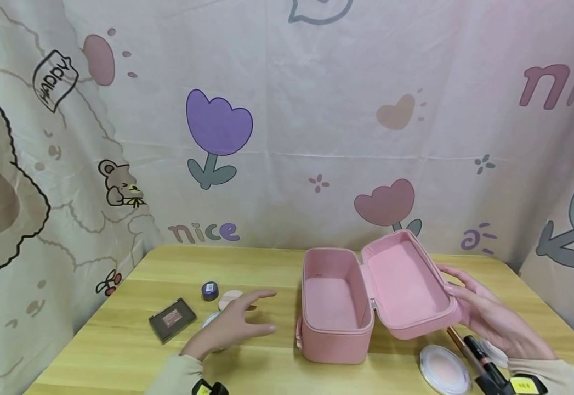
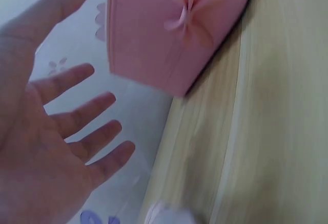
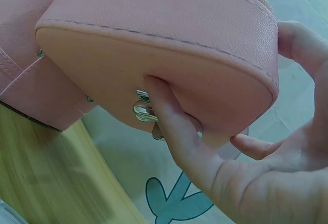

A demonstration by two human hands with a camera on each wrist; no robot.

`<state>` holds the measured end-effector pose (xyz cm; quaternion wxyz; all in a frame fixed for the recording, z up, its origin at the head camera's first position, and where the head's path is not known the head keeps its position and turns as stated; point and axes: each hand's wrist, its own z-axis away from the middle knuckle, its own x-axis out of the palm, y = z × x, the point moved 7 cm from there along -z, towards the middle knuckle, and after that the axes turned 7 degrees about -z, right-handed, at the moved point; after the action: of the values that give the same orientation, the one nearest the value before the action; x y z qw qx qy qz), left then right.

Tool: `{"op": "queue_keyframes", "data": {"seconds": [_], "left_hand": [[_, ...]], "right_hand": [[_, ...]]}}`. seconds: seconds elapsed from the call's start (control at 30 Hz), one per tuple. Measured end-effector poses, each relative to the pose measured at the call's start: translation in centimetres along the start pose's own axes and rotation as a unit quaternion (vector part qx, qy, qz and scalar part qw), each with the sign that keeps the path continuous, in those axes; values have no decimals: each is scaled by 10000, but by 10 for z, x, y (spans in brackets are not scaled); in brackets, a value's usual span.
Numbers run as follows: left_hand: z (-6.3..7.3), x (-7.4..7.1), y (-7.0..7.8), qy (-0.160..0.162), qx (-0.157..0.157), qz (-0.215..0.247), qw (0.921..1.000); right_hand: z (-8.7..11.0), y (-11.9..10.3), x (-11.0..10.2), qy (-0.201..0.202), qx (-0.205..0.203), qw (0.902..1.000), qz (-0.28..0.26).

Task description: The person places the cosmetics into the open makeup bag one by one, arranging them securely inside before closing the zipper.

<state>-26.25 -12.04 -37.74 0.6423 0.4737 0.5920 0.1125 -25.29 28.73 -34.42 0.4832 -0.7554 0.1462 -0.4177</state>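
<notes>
- One pink case (image 1: 337, 346) stands between your hands, long axis running toward the far edge of the surface (image 1: 262, 269).
- Your right hand (image 1: 491, 318), nearer, grips its open lid (image 1: 407, 282); your left hand (image 1: 232, 325), fingers spread, is clear of it.
- Surface wood-grained; printed cloth (image 1: 287, 203) hangs behind.

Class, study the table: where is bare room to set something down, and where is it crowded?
Bare table shows between the left hand and the case, behind the jar, and in front of the palette. The case's visible floor is bare too. Crowded: by the right hand, where compact and tube lie, and between the left hand and jar.
</notes>
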Motion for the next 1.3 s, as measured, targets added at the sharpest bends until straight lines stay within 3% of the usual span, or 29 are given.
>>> {"op": "queue_keyframes", "data": {"seconds": [0.23, 0.3, 0.47, 0.67, 0.97, 1.1, 1.3], "left_hand": [[16, -23, -14, 42, -103, 64, 9999], [21, -26, -17, -81, -146, 278, 9995], [30, -32, -18, -350, 98, 807, 9961], [33, -42, -21, -88, 373, 629, 9973], [45, -49, -37, -185, 8, 828, 9964], [53, -52, -44, -253, 82, 765, 9967], [62, -59, -61, -46, 294, 779, 9965]], "right_hand": [[-1, 0, -1, 90, -15, 9999, 99], [-1, 0, -2, 166, -2, 9998, 130], [0, 0, 0, 146, -39, 9998, 144], [-1, 0, 4, -6, -92, 9999, 60], [-2, -1, 3, 114, -99, 9995, 295], [-1, -1, 5, -19, -79, 9998, 166], [0, 0, 7, -130, -83, 9998, 86]]}}
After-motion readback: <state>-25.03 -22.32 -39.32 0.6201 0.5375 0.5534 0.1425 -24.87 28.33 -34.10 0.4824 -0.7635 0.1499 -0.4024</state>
